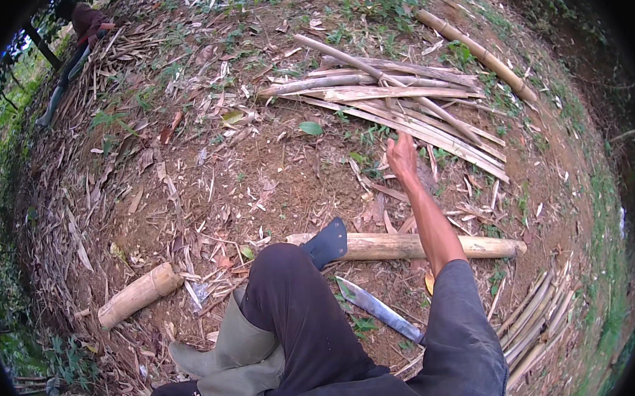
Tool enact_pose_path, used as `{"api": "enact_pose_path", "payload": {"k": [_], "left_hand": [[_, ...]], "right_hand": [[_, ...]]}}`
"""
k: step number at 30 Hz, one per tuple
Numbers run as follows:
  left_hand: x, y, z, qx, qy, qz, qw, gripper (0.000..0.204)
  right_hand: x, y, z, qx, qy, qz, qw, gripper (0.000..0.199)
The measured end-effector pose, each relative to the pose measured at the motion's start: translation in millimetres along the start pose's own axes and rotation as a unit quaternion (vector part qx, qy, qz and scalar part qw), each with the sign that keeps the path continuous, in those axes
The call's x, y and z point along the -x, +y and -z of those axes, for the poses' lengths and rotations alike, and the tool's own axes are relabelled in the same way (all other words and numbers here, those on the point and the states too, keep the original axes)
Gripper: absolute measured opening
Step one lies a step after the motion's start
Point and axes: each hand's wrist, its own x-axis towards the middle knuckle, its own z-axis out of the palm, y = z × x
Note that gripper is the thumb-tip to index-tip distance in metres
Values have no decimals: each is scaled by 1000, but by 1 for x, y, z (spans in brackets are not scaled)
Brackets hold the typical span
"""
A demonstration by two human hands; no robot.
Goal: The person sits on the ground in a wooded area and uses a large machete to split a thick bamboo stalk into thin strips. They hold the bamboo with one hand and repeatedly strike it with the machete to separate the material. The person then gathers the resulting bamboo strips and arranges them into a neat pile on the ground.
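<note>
The right hand [402, 157] is stretched out, open and empty, toward the split bamboo strips [405, 105]. No left hand is seen. A whole bamboo pole [432, 246] and a machete [380, 309] are left lying by the legs.

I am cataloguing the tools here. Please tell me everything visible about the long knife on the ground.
The long knife lies flat on bare soil, slanting from upper left to lower right. Its grey metal blade looks worn and dull. The handle end is hidden beneath the dark sleeve. No hand touches it; a bamboo pole lies just beyond.
</note>
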Motion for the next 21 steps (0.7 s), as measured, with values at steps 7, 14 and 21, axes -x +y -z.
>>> {"api": "enact_pose_path", "payload": {"k": [7,14,21], "left_hand": [[-2,-56,38,-93,101,19,990,39],[-3,-63,20,-85,87,45,992,35],[-41,-78,-6,-1,41,55,998,31]], "right_hand": [[-116,10,-46,85,-49,-176,980,47],[-117,-49,-13,124,-10,-45,991,29],[-48,-130,90,87,-185,61,977,23]]}}
